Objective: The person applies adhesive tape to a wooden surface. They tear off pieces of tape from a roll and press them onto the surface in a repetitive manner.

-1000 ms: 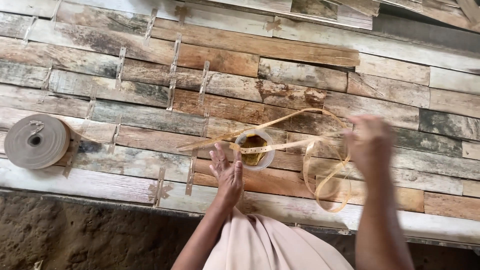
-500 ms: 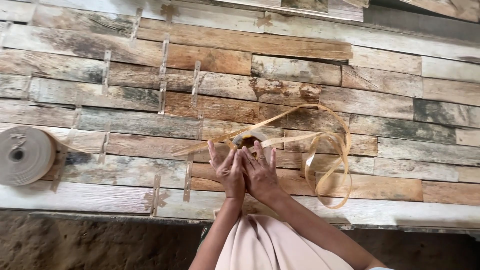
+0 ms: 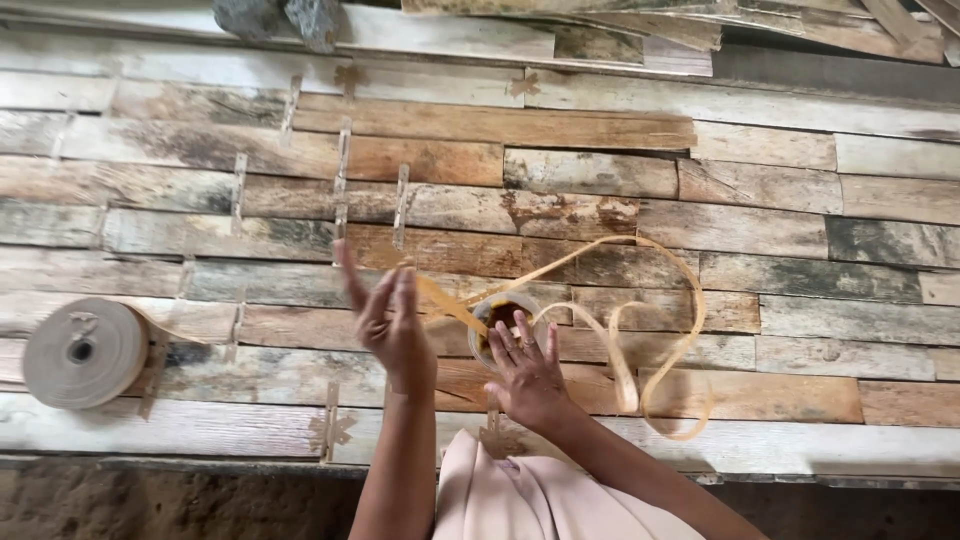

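Plank floor [image 3: 780, 240] of weathered boards carries everything; tape roll [image 3: 85, 352] lies near its left edge, close to the front edge; thin tan strip [image 3: 668, 330] loops over the middle boards, right of the hands; left hand [image 3: 392, 320] raised above the floor, fingers spread, pinch on the strip blurred, grip can't be told; right hand [image 3: 525, 372] flat with fingers apart, fingertips on the rim of the small cup [image 3: 497, 318]; cup stands mid-floor between both hands, dark stuff inside.
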